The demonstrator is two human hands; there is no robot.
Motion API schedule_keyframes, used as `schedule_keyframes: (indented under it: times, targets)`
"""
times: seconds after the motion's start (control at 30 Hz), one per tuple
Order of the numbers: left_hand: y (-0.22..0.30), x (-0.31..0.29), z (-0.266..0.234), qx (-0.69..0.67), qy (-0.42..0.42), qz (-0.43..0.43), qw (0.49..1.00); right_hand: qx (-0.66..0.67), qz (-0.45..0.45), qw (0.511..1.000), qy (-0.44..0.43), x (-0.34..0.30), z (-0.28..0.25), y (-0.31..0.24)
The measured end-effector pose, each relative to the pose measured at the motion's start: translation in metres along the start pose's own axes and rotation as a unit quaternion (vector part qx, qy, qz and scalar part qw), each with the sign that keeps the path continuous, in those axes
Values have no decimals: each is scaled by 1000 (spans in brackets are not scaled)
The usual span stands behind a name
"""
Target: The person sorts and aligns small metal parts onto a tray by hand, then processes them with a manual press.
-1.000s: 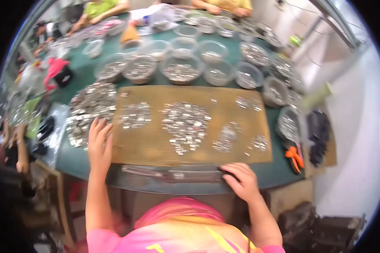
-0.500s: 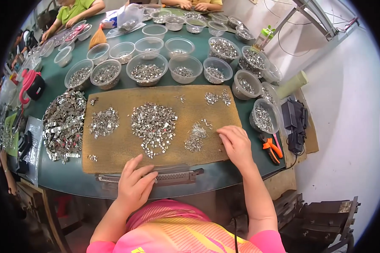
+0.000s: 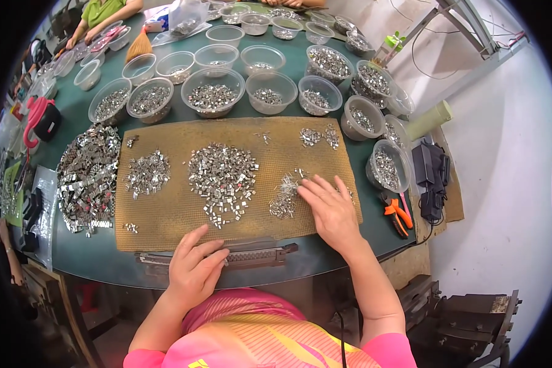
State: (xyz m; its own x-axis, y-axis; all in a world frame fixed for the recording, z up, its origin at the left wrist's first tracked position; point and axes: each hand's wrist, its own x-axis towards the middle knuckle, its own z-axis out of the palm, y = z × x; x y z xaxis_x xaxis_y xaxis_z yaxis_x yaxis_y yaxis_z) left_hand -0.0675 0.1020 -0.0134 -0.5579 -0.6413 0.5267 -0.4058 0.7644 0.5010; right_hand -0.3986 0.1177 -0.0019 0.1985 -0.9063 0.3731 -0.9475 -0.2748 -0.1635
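My left hand [image 3: 194, 265] rests at the mat's near edge, over a dark slotted metal bar [image 3: 257, 256]. Its fingers are bent, and a tiny grey piece shows at their tips, too small to name. My right hand [image 3: 332, 211] is palm down on the right part of the brown textured mat [image 3: 184, 218], fingers spread. Its leftmost fingertips touch or nearly touch a pile of thin metal pins [image 3: 283, 199]. Between my hands and farther off lies a large heap of small silver links [image 3: 222, 178]. A smaller heap of metal pieces [image 3: 148, 172] sits to its left.
Linked metal bands [image 3: 89, 178] are piled left of the mat. Clear plastic bowls [image 3: 213, 92] of small parts line the far side and right. Orange-handled pliers [image 3: 398, 216] and a black power adapter [image 3: 428, 168] lie at right. Other people's hands [image 3: 92, 34] work at the far side.
My right hand has shifted left on the mat to the pin pile, and its fingers have spread. My left hand keeps its place at the bar. The view has shifted slightly.
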Motion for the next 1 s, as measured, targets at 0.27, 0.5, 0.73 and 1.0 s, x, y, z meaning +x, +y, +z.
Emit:
schedule_keyframes:
  times: [0.27, 0.5, 0.73, 1.0]
  targets:
    - [-1, 0, 0, -4, -2, 2, 1000, -3, -14, 999, -45, -12, -3, -14]
    - [-1, 2, -3, -10, -7, 0, 1000, 32, -24, 999, -31, -4, -4, -28]
    - [0, 3, -2, -18, -6, 2, 1000, 31, -42, 996, -78, -16, -12, -40]
    - [-1, 4, -1, -15, -17, 8, 1000, 97, -4, 994, -51, -21, -25, -21]
